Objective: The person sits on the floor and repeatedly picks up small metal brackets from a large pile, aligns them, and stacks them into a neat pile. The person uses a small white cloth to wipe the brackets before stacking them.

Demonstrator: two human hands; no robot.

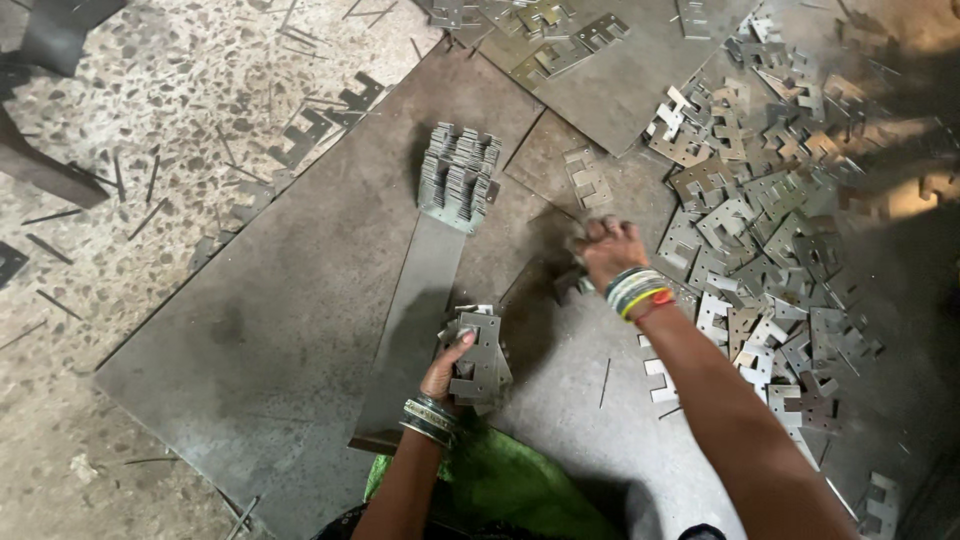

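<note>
I sit on a speckled terrazzo floor (150,90), worn and dusty, littered with thin dark metal slivers (60,305). Large grey steel sheets (260,330) lie flat over it, overlapping at angles. A dark piece of furniture or machine base (45,170) juts in at the upper left. Warm light falls on the upper right corner; the far right edge lies in shadow.
</note>
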